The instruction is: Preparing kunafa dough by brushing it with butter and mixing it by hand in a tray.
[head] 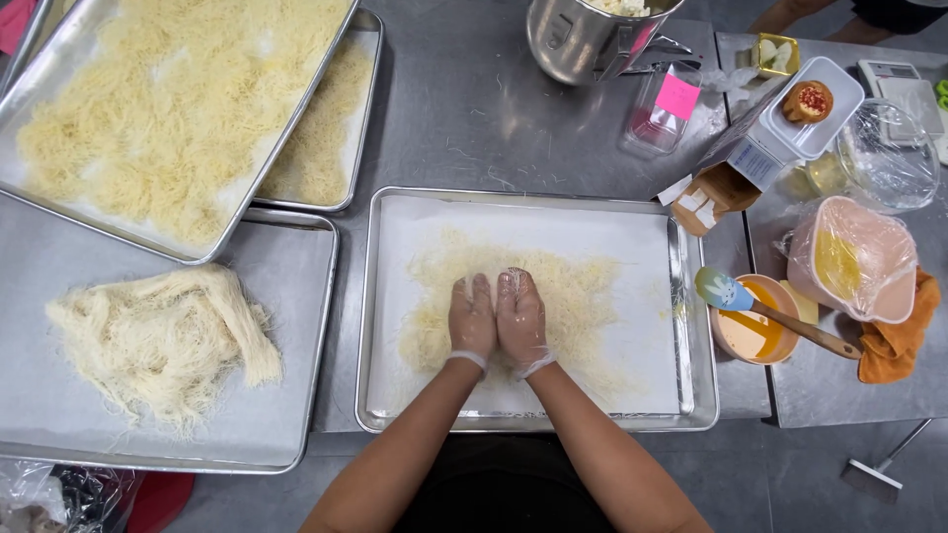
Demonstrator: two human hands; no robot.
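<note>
While pressed side by side, left hand, right hand, flat on shredded pastry, lined tray.

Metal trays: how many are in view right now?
4: one under the hands, one front left, two stacked askew at back left, top and lower. More may be off-frame.

Thin clear plastic gloves are covering left hand and right hand, glinting slightly. Brushed metal tray is showing a dull sheen, lined with matt white paper. Shredded pastry strands are looking dry, fine, rough. Spatula: wooden handle, glossy blade.
</note>
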